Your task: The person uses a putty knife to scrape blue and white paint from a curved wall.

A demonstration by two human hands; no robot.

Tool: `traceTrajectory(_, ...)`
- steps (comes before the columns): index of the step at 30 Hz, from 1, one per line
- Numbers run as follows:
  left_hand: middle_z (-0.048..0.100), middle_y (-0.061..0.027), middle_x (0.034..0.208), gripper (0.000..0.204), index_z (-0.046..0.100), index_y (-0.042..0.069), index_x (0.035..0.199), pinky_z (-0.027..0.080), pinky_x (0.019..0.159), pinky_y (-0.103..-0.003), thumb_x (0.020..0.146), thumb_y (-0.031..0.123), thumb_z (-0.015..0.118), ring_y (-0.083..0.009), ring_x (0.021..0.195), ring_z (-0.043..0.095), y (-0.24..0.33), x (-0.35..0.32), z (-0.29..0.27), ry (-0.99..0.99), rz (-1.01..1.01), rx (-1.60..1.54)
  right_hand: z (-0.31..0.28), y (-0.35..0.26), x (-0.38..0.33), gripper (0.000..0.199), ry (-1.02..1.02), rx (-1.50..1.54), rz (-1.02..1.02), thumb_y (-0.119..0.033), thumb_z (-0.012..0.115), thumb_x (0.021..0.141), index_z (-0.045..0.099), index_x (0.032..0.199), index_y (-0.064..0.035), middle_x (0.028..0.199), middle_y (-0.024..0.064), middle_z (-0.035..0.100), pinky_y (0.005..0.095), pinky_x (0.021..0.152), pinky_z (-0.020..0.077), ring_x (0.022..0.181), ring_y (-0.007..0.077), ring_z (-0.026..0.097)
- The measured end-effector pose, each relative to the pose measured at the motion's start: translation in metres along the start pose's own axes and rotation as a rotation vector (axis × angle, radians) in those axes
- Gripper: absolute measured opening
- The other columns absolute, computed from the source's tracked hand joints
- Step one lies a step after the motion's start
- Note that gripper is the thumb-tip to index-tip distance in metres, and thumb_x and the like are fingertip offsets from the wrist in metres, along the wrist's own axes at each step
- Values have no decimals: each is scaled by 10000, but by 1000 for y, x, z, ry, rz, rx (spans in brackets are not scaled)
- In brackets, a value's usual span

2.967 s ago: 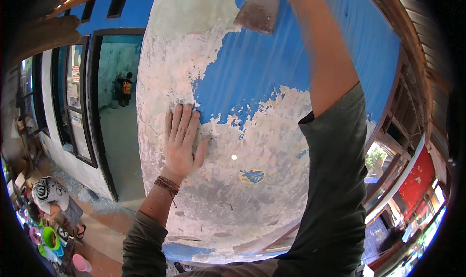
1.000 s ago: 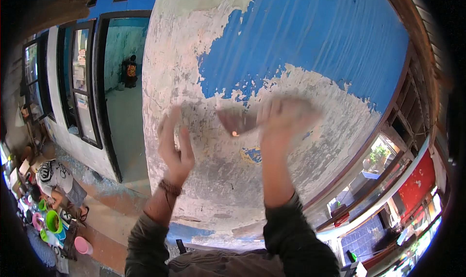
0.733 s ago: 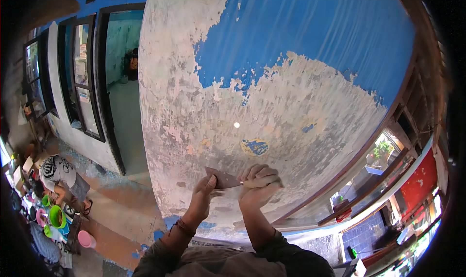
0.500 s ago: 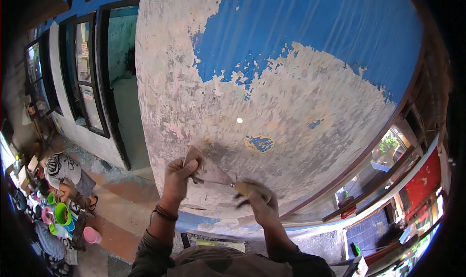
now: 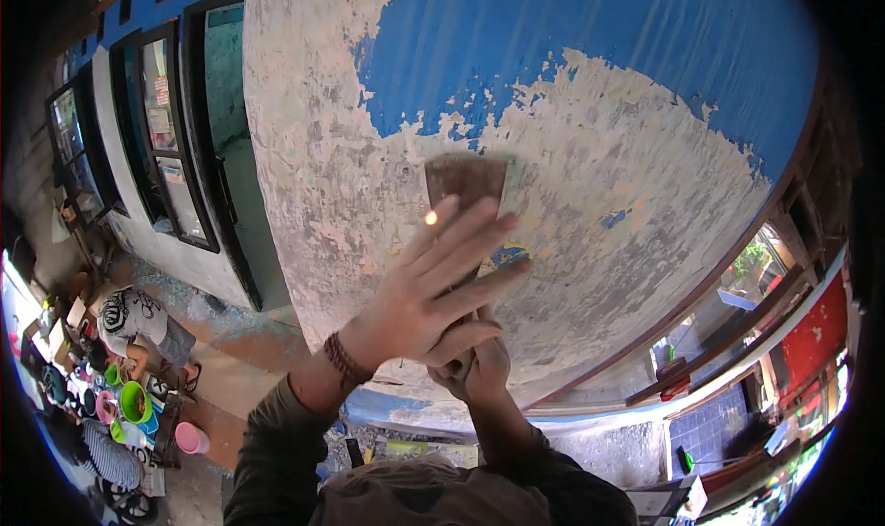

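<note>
A wide-bladed scraper point(image 5: 467, 177) points up against the wall point(image 5: 323, 171), its blade just below the ragged edge of the blue paint point(image 5: 590, 19). My right hand point(image 5: 489, 365) is wrapped round its handle, which my hands mostly hide. My left hand point(image 5: 433, 291), a beaded bracelet at its wrist, lies over the scraper's blade and neck with fingers stretched out. Around the blade the wall is pale and patchy, with old paint gone. A small blue patch point(image 5: 510, 254) edged in yellow shows partly behind my left fingers.
At the left, a dark-framed doorway point(image 5: 230, 157) and an open window point(image 5: 166, 157) adjoin the wall. A person point(image 5: 138, 323) bends near green tubs point(image 5: 135, 402) and a pink bucket point(image 5: 192, 438). Wooden beams point(image 5: 710, 342) run along the right.
The scraper has swung upright and moved up onto the wall. My left hand has gone from pinching its blade edge to lying over it with fingers spread.
</note>
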State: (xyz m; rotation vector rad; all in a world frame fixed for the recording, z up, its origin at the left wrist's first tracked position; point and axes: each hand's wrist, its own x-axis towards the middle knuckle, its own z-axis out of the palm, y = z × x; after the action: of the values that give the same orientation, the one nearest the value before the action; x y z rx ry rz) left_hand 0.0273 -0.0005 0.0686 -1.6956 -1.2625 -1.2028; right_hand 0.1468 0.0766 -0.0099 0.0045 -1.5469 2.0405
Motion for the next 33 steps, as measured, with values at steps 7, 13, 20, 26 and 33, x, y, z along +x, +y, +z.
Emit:
traceTrajectory(7,552,-176,1337,379,640,30,789,245,1127,-556,882,343,448,-397,1335,411,-47,30,9,-173,304,-7,35,-12,16,325,67,391,129,-413,364,1007,430,1212,-170,709,28,446,215,324,232,390,92,316)
traceTrajectory(13,634,-130,1214,159,589,29,661,320,1116,-517,728,154,517,-371,1265,490,-56,57,1,-30,342,-182,65,-48,13,391,55,348,38,-347,357,1019,343,1372,-179,701,57,443,217,307,237,370,96,316)
traceTrajectory(20,647,-155,1161,231,598,27,651,290,1111,-547,733,186,453,-379,1254,496,-58,51,11,-45,373,-103,50,-21,24,490,162,215,-48,-315,376,1012,272,1467,-165,719,65,435,196,334,224,413,83,322)
traceTrajectory(26,655,-143,1145,251,541,39,603,297,1083,-552,739,221,431,-388,1257,496,-63,62,15,41,406,-140,56,-38,27,532,177,196,-78,-309,384,1005,251,1497,-153,714,63,441,189,341,223,442,78,348)
traceTrajectory(33,669,-127,1105,166,549,55,609,320,1041,-539,667,188,469,-391,1213,528,-79,83,5,131,470,-64,72,-55,43,524,155,147,-94,-341,403,1000,297,1482,-165,702,49,439,190,346,225,457,72,376)
